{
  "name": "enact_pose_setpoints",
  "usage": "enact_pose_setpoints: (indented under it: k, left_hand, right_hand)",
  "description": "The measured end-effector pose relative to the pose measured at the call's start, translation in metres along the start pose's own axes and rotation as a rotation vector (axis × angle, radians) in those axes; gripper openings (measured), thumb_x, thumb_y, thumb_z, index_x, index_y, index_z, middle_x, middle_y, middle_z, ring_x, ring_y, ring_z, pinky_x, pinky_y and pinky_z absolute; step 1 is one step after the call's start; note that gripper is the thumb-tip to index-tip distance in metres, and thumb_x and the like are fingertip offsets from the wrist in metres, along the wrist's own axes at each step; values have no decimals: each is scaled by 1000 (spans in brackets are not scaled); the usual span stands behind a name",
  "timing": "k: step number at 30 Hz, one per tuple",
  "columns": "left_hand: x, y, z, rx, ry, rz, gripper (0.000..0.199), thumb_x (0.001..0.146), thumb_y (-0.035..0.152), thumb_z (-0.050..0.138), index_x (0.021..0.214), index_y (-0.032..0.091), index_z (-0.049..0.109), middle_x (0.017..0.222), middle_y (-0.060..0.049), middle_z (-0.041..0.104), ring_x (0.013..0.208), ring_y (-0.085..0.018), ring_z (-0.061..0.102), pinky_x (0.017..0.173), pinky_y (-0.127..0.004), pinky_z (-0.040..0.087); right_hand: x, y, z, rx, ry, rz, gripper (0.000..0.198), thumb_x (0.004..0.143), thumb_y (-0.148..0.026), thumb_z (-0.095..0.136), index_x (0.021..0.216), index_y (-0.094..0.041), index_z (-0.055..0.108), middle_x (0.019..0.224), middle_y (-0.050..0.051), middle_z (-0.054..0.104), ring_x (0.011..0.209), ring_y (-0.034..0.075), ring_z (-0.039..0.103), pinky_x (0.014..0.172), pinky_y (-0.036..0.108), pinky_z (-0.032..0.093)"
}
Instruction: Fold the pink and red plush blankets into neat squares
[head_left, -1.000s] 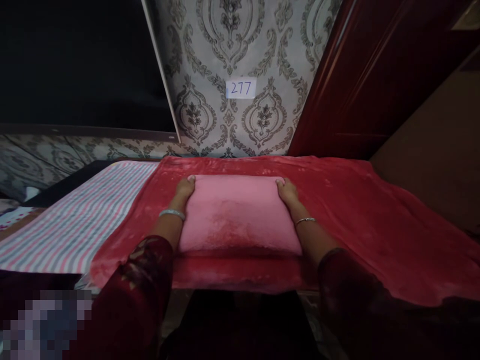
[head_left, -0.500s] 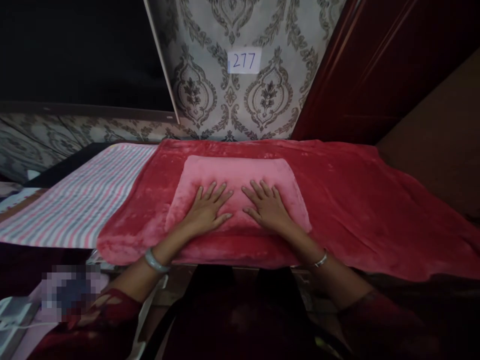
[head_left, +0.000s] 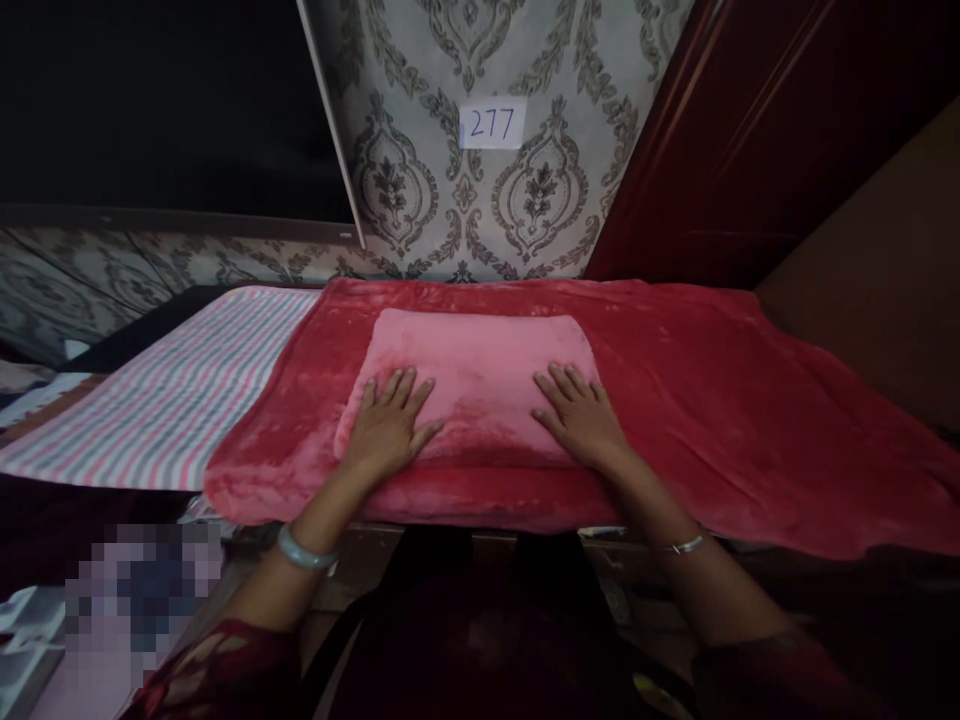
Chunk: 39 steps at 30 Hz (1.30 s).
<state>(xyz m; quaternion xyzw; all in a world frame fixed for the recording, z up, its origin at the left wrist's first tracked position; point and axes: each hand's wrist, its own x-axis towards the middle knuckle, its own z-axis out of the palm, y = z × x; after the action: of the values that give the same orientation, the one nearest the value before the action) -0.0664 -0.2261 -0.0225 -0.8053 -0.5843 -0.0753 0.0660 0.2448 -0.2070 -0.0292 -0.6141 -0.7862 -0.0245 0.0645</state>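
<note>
A pink plush pillow-like piece (head_left: 484,365), roughly rectangular and soft, lies flat on a red plush blanket (head_left: 712,410). My left hand (head_left: 386,420) rests palm down on its left side, fingers spread and pointing away from me. On the right side my right hand (head_left: 577,410) lies flat in the same way, fingers apart. Neither hand grips anything. Whether the pink piece is a cushion or a folded cloth I cannot tell.
A striped cloth (head_left: 180,380) lies to the left, partly under the red blanket. Behind are a dark television (head_left: 165,110), patterned wallpaper with a paper marked 277 (head_left: 493,123), and a dark red wooden panel (head_left: 720,130). A blurred patch hides something at lower left.
My hands have slid apart across the pink piece, from near its middle out towards its left and right sides. Its surface looks flatter in the middle.
</note>
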Motion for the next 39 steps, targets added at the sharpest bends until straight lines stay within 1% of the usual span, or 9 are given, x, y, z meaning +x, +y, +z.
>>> enact_pose_setpoints:
  k: [6,10,13,17,22,26,33,37,39]
  left_hand:
    - [-32,-26,3,-9,45,-142,64,99,48,41,156,18,43,164,-16,33,154,-34,27,125,-65,11]
    - [-39,-17,-4,-21,111,-203,63,99,46,42,153,15,46,159,-19,42,152,-37,32,124,-69,10]
    - [-35,17,-4,-84,170,-31,64,98,45,46,154,16,45,160,-17,43,152,-34,32,126,-61,18]
    - [-30,66,15,-113,193,265,73,94,45,57,159,19,36,164,-16,35,154,-35,27,124,-61,21]
    - [-37,80,42,-78,269,284,82,88,45,67,161,26,33,166,-16,31,154,-39,25,122,-65,24]
    - [-42,74,46,-90,289,282,82,86,42,68,160,31,35,167,-14,28,154,-38,25,121,-65,26]
    - [-43,76,47,-91,286,276,87,84,36,70,161,32,31,169,-11,25,156,-37,22,123,-65,22]
    - [-46,73,45,-163,278,299,78,88,39,67,159,32,36,168,-11,25,155,-38,23,121,-67,26]
    - [-46,67,35,-242,275,322,64,93,37,59,155,32,44,166,-10,33,154,-34,29,122,-64,28]
  right_hand:
    - [-23,41,14,114,42,84,57,103,-45,34,158,-28,39,168,8,30,153,32,28,116,64,33]
    - [-28,42,1,132,129,135,54,102,-43,36,152,-25,50,164,9,38,154,37,24,115,70,31]
    - [-18,14,-18,206,216,-51,52,103,-34,32,151,-24,51,161,9,42,155,32,24,119,62,28]
    - [8,-38,-27,348,56,-479,58,100,-22,33,158,-25,40,166,7,35,154,23,27,124,52,25]
    - [50,-52,-15,298,-171,-675,56,103,-28,37,159,-28,37,167,7,31,156,23,20,124,55,20]
    - [92,-21,-14,137,-124,-596,58,104,-44,44,160,-29,35,169,8,25,157,28,15,123,62,14]
    - [142,30,-15,90,-70,-124,57,106,-43,35,160,-25,34,167,13,30,154,29,28,121,59,24]
    - [133,17,-26,59,-76,-94,58,105,-42,39,160,-22,35,167,16,27,155,32,22,120,64,23]
    - [118,-2,-31,59,-38,-204,59,104,-40,41,159,-21,36,168,17,25,156,33,20,120,65,21]
